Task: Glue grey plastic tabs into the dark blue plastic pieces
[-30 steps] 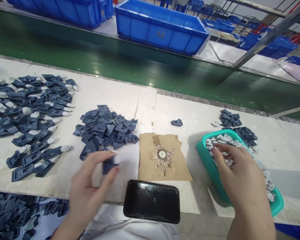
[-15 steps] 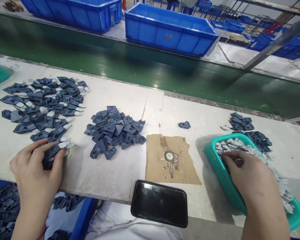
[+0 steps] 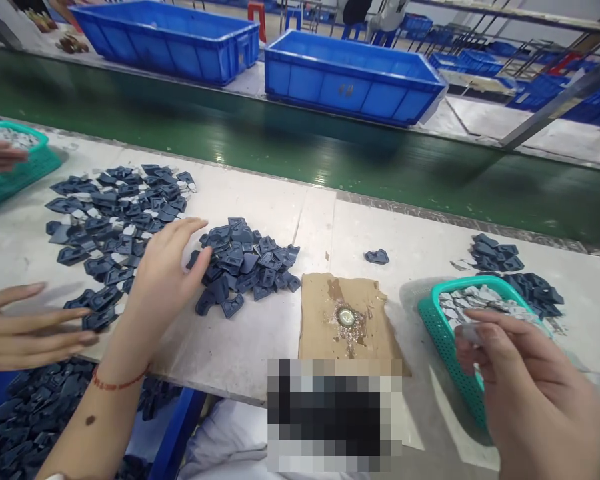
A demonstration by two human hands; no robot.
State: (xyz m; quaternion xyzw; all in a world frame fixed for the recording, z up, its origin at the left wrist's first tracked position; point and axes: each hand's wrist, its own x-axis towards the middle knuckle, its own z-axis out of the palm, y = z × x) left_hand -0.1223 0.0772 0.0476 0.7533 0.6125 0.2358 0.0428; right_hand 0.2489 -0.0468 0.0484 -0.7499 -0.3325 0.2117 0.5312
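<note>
My left hand (image 3: 167, 273) reaches over the left edge of a pile of dark blue-grey plastic parts (image 3: 250, 260). Its thumb and fingers are spread, and nothing shows between them. My right hand (image 3: 540, 387) pinches a small pale grey-white plastic piece (image 3: 470, 333) between thumb and fingers, above the near side of a green basket (image 3: 437, 327). Similar white pieces (image 3: 480, 297) fill that basket. Left of my left hand spreads a group of blue-grey parts with white pieces on them (image 3: 115, 213).
A co-worker's hands (image 3: 30, 330) reach in from the left, one near another green basket (image 3: 35, 167). Wet brown cardboard (image 3: 320, 327) bears a small round object (image 3: 347, 317). Blue-grey parts (image 3: 533, 293) lie behind the right basket. Blue crates (image 3: 350, 83) stand beyond the green belt (image 3: 230, 140).
My left hand has let go of a blue-grey part with white pieces and moved right to the loose pile. My right hand has lifted a white piece from the basket. A co-worker's hands have appeared.
</note>
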